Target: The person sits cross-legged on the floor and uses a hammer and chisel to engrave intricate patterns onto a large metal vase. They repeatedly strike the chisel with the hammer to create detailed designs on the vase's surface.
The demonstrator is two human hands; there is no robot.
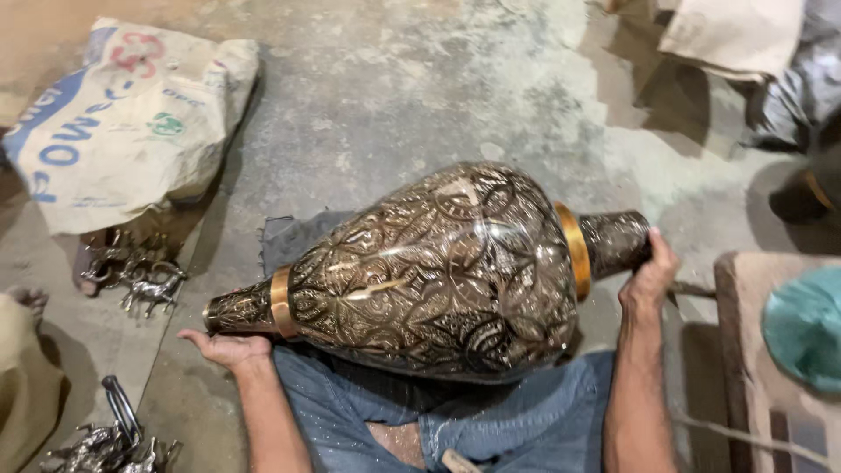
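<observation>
A large engraved dark metal vase with 2 brass bands (438, 271) lay sideways across the person's lap; the left hand (229, 348) cupped its narrow end open-palmed, and the right hand (653, 270) clasped its neck.

Vase (429, 271) across the lap, sack (123, 123) behind-left, small metal figures (136, 271), perhaps animals, left on floor (394, 88)

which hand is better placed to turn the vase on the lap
Likely the right hand: its fingers wrap the vase's dark end collar. The left hand lies open under the narrow end, only supporting.
</observation>
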